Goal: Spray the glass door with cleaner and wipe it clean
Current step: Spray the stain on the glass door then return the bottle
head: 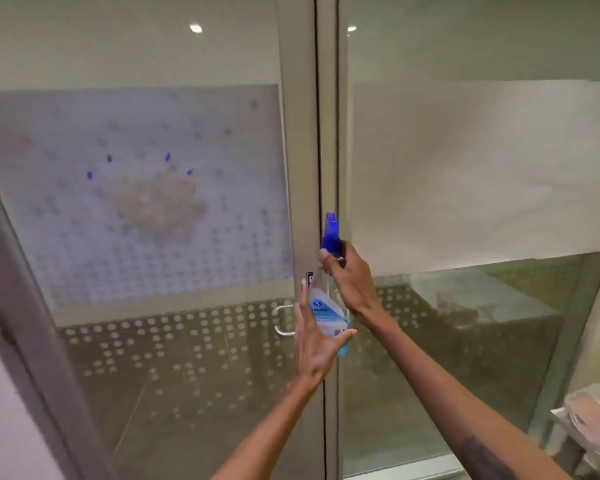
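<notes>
- Holding spray bottle (329, 306) with both hands in front of the seam where the two glass door (167, 209) panels meet.
- Right hand (352, 282) wrapped round the bottle neck just under the blue trigger head (330, 235), fingers curled closed on it.
- Left hand (314, 337) spread flat, fingers straight, palm against the bottle's lower body; steadying it, not a full grip.
- Bottle upright; can't tell which way the nozzle points. No mist visible, so judged as prep before spraying.
- Left panel has a dotted frosted film with a cloudy smudge (160, 206) mid-pane; likely target.
- To do well: aim nozzle at the smudge, keep bottle upright, index finger on trigger, short even bursts.
- No cloth in either hand; folded pinkish cloths (593, 424) lie low right, near the right forearm, needed for the wipe.
</notes>
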The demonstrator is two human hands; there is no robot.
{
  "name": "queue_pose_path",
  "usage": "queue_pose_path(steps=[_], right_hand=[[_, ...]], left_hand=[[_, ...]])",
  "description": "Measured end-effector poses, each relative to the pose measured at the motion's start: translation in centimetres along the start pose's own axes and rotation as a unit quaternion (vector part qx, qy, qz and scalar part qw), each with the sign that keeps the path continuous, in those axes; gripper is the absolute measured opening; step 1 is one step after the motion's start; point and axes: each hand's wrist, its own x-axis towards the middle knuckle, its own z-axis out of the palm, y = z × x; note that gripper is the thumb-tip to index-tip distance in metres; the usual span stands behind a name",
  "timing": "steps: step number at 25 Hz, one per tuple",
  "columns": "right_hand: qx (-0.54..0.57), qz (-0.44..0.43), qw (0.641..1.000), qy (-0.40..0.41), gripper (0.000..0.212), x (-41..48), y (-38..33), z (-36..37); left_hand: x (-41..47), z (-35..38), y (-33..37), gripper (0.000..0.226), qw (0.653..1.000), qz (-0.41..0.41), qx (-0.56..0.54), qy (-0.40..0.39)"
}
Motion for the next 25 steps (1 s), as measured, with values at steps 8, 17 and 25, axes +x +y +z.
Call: queue_pose_path(steps=[8,17,25], right_hand=[[0.049,-0.032,0.998,0.018,0.047,3.1,-8.5,16.1],[0.17,0.024,0.983,0.071,0.018,6.1,-13.7,29.4],[0.134,0.025,0.985,0.104,0.027,8.5,-14.2,32.1]], left_hand=[[4.9,-16.0,-4.7,0.133,0.995,0.021,0.075,0.057],[9.0,-26.2,-10.1,0.133,0.993,0.054,0.088,0.06],[10.9,-26.9,-9.8,0.13,0.993,0.024,0.09,0.073]])
